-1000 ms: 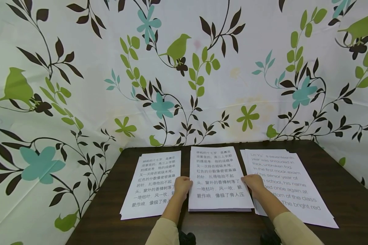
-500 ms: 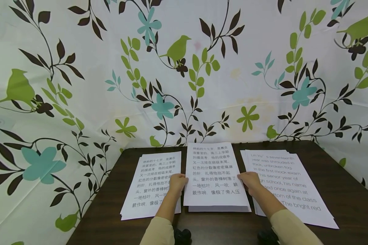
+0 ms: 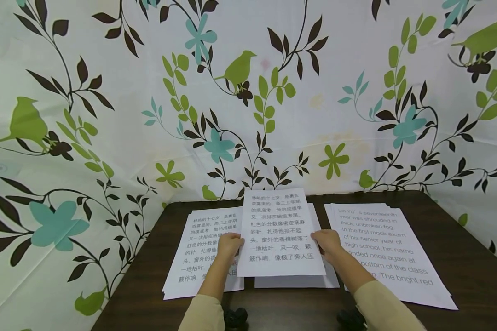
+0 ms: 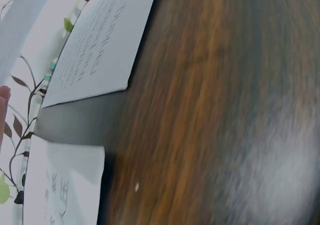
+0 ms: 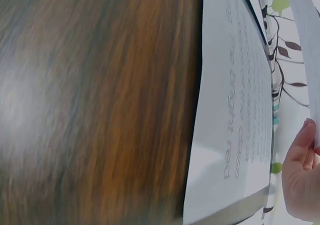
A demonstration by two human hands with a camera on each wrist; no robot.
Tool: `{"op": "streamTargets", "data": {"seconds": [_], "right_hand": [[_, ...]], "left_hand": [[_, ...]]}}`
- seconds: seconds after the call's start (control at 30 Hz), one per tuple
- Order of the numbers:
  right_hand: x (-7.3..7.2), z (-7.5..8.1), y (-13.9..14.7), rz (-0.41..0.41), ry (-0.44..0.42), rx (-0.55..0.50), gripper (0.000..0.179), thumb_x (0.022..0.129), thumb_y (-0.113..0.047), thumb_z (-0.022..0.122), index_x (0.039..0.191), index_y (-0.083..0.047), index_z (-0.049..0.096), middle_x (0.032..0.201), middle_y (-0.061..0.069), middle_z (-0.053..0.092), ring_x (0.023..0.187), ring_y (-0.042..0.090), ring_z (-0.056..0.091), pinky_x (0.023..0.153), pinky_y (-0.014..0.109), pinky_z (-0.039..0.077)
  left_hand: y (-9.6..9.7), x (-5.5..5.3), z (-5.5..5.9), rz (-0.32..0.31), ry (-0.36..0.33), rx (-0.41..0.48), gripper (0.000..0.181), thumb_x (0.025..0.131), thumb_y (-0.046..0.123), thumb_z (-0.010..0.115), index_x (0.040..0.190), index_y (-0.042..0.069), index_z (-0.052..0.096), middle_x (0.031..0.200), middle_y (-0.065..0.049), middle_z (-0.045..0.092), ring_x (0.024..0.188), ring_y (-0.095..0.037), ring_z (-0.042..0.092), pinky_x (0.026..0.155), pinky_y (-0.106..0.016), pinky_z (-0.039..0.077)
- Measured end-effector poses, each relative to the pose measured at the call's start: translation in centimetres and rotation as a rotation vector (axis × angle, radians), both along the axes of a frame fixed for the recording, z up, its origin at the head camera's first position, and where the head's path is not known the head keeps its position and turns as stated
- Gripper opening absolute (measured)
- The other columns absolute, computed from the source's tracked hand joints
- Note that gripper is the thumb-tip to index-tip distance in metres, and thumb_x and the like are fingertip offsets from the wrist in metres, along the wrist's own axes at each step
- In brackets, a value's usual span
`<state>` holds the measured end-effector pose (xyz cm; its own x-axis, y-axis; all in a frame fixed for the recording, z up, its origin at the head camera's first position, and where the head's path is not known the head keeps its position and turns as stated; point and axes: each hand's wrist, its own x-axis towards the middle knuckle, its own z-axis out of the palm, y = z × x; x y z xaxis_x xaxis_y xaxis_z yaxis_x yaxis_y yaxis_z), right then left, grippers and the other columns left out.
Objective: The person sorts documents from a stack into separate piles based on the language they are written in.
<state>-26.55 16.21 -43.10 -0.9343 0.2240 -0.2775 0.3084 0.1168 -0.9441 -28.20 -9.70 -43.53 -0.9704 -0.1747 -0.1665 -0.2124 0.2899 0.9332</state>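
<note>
In the head view, a white sheet of paper (image 3: 275, 234) printed with Chinese characters is raised and held by its two side edges. My left hand (image 3: 228, 244) pinches its left edge, and my right hand (image 3: 329, 243) pinches the right one. Below it lies the middle paper stack (image 3: 331, 276), mostly covered by the sheet. The sheet's left side overlaps the left stack (image 3: 194, 257) of Chinese-printed pages. In the right wrist view, the right hand's thumb and fingers grip the paper's edge. Only a fingertip of the left hand shows in the left wrist view.
To the right lies a slightly fanned stack of English-printed pages (image 3: 391, 257). All the stacks lie on a dark wood-grain table (image 3: 290, 308). Behind it hangs a white cloth (image 3: 306, 115) patterned with leaves, flowers and birds.
Both hands have lifted the Chinese-printed sheet off the middle stack and carried it left, uncovering the right and front edges of the stack below.
</note>
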Motion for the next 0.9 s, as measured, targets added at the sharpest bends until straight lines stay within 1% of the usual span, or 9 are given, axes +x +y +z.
{"op": "streamTargets", "data": {"seconds": [0.1,0.2,0.33,0.43,0.53,0.63,0.8,0.9], "right_hand": [[-0.2,0.2,-0.7,-0.009,0.001,-0.019,0.033,0.082,-0.007,0.047,0.107,0.015,0.047,0.087,0.017,0.057,0.070,0.019,0.056,0.060,0.027,0.045],[-0.3,0.3,-1.5,-0.018,-0.005,-0.021,0.032,0.082,-0.007,0.048,0.106,0.014,0.048,0.087,0.017,0.056,0.070,0.019,0.056,0.059,0.027,0.045],[-0.4,0.4,-2.4,-0.018,-0.002,-0.020,0.030,0.082,-0.007,0.048,0.104,0.013,0.050,0.086,0.016,0.055,0.067,0.019,0.055,0.057,0.026,0.045],[-0.4,0.5,-3.1,-0.024,-0.003,-0.028,0.028,0.081,-0.007,0.048,0.102,0.012,0.051,0.084,0.016,0.055,0.065,0.018,0.054,0.055,0.026,0.044],[-0.4,0.5,-3.8,-0.029,-0.008,-0.037,0.027,0.081,-0.006,0.049,0.101,0.012,0.052,0.083,0.015,0.055,0.065,0.018,0.055,0.055,0.026,0.045],[-0.5,0.4,-4.4,-0.029,0.000,-0.052,0.026,0.080,-0.006,0.049,0.100,0.012,0.053,0.082,0.015,0.056,0.064,0.019,0.056,0.055,0.026,0.045],[-0.8,0.3,-5.7,-0.016,0.012,-0.071,0.025,0.080,-0.006,0.049,0.098,0.011,0.054,0.081,0.014,0.057,0.064,0.018,0.057,0.055,0.026,0.046],[-0.9,0.5,-6.4,-0.004,0.010,-0.077,0.025,0.080,-0.006,0.049,0.097,0.011,0.055,0.081,0.013,0.057,0.065,0.018,0.056,0.056,0.026,0.046]], "left_hand": [[-0.6,0.0,0.2,0.009,0.001,-0.003,0.026,0.076,0.003,0.055,0.100,-0.009,0.058,0.090,-0.014,0.058,0.069,-0.018,0.055,0.056,-0.024,0.045],[-1.4,-0.1,0.3,0.023,0.007,-0.010,0.029,0.077,0.003,0.055,0.103,-0.009,0.056,0.094,-0.016,0.057,0.068,-0.017,0.054,0.053,-0.022,0.044],[-2.4,-0.4,0.3,0.044,-0.001,-0.018,0.029,0.077,0.004,0.055,0.104,-0.007,0.057,0.092,-0.015,0.058,0.066,-0.016,0.053,0.051,-0.021,0.041],[-3.0,-0.3,0.4,0.059,-0.013,-0.027,0.028,0.078,0.006,0.055,0.103,-0.005,0.058,0.089,-0.012,0.058,0.063,-0.016,0.051,0.050,-0.021,0.040],[-3.6,-0.1,0.5,0.067,-0.013,-0.032,0.028,0.078,0.005,0.055,0.104,-0.005,0.057,0.089,-0.012,0.058,0.061,-0.015,0.049,0.048,-0.020,0.038],[-4.2,0.1,0.5,0.078,-0.013,-0.048,0.029,0.078,0.006,0.055,0.104,-0.005,0.056,0.092,-0.013,0.057,0.064,-0.015,0.050,0.051,-0.020,0.039],[-5.3,0.3,0.5,0.108,-0.010,-0.040,0.027,0.078,0.005,0.054,0.103,-0.005,0.057,0.093,-0.014,0.057,0.071,-0.019,0.053,0.058,-0.024,0.041],[-6.1,0.4,0.6,0.116,0.005,-0.024,0.027,0.077,0.003,0.054,0.102,-0.007,0.056,0.089,-0.016,0.057,0.066,-0.018,0.053,0.055,-0.023,0.040]]}}
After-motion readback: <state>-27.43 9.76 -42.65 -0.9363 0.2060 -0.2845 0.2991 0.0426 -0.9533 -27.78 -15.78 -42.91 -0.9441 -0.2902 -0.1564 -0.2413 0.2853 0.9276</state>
